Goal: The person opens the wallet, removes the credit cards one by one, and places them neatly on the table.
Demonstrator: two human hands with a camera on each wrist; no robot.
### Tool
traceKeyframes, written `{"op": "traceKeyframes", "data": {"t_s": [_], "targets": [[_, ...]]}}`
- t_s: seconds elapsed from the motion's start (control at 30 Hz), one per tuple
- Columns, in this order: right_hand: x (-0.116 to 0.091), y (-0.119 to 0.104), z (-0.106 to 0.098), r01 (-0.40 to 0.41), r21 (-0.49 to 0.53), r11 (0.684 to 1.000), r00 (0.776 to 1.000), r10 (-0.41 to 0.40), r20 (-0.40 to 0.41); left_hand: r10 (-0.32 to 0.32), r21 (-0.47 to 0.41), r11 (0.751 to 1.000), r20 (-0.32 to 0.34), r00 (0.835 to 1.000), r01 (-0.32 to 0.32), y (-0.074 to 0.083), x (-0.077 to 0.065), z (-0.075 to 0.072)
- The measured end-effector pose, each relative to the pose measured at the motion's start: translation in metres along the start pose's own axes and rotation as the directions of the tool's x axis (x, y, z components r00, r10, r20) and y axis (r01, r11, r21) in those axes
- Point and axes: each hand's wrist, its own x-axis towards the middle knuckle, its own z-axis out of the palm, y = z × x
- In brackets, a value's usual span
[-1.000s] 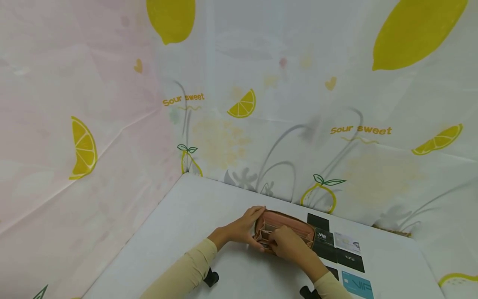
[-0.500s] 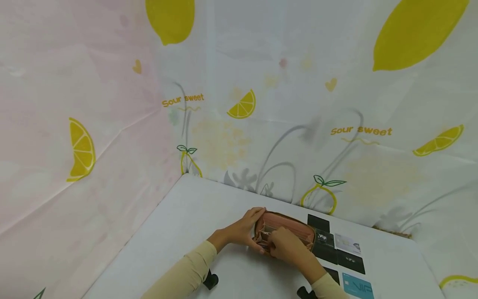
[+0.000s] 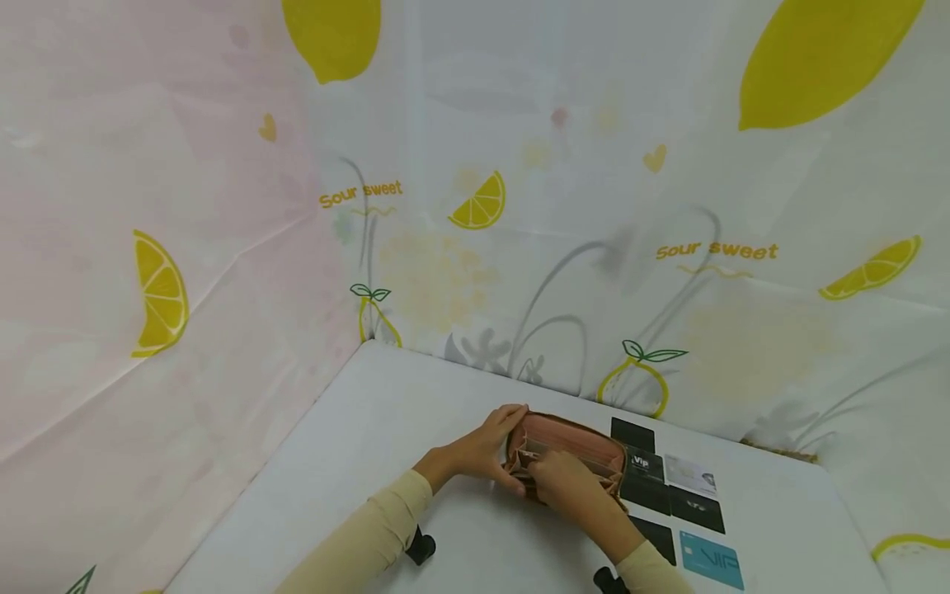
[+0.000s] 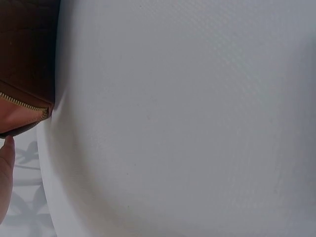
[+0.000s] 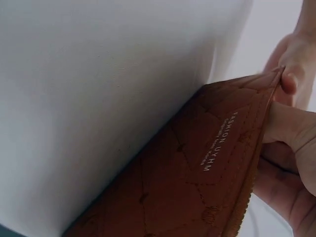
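Note:
A brown zip wallet (image 3: 571, 431) stands unzipped on the white table, its pink lining and inner compartments showing in the head view. My left hand (image 3: 482, 450) grips its left end, thumb in front and fingers behind. My right hand (image 3: 571, 487) reaches into the wallet with bent fingers. Beside those fingers, a small dark piece with a pale mark (image 3: 528, 455) pokes up from a compartment. In the right wrist view, the wallet's quilted outer side (image 5: 187, 173) carries small lettering. My right fingertips are hidden inside, so I cannot tell what they hold.
Right of the wallet lie several cards: black ones (image 3: 696, 509), one marked Vip (image 3: 644, 464), a silver one (image 3: 690, 474) and a blue one (image 3: 711, 561). A lemon-print sheet (image 3: 475, 272) backs the table (image 3: 416, 396). Black gadgets (image 3: 420, 546) sit at both wrists.
My right hand has shifted slightly inside the wallet, up and to the left, uncovering a little more of the right-hand compartments. My left hand keeps its grip on the wallet's end.

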Motion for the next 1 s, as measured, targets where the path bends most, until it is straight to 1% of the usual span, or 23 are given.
{"op": "traceKeyframes", "data": {"t_s": [0.13, 0.3, 0.5, 0.63, 0.73, 0.8, 0.9, 1.0], "targets": [[0.003, 0.000, -0.003, -0.035, 0.009, 0.999, 0.999, 0.035, 0.006, 0.001, 0.009, 1.000, -0.001, 1.000, -0.001, 0.000, 0.003, -0.001], [0.002, -0.001, -0.004, -0.031, 0.025, 0.999, 0.999, 0.031, -0.007, 0.011, 0.012, 1.000, 0.002, 1.000, -0.011, -0.002, 0.003, 0.000], [-0.002, -0.003, -0.011, -0.033, 0.059, 0.998, 0.999, 0.034, -0.019, 0.022, 0.008, 1.000, 0.000, 1.000, -0.022, -0.004, 0.001, 0.001], [-0.002, -0.003, -0.013, -0.032, 0.082, 0.996, 0.996, 0.038, -0.077, 0.013, -0.002, 1.000, -0.009, 1.000, -0.014, -0.006, -0.001, 0.001], [-0.003, -0.002, -0.010, -0.007, 0.039, 0.999, 0.989, 0.012, -0.150, 0.000, -0.007, 1.000, -0.010, 1.000, 0.000, -0.008, -0.001, 0.001], [-0.004, -0.001, -0.007, -0.002, 0.013, 1.000, 0.984, 0.004, -0.179, -0.003, -0.002, 1.000, -0.007, 1.000, 0.003, -0.009, 0.000, 0.001], [-0.006, 0.000, -0.003, -0.006, 0.010, 1.000, 0.984, 0.007, -0.180, 0.008, -0.005, 1.000, -0.006, 1.000, -0.008, -0.009, 0.001, 0.001], [-0.009, 0.000, -0.002, -0.030, 0.067, 0.997, 0.989, 0.039, -0.145, 0.015, -0.018, 1.000, -0.003, 1.000, -0.015, -0.008, 0.002, 0.002]]}}
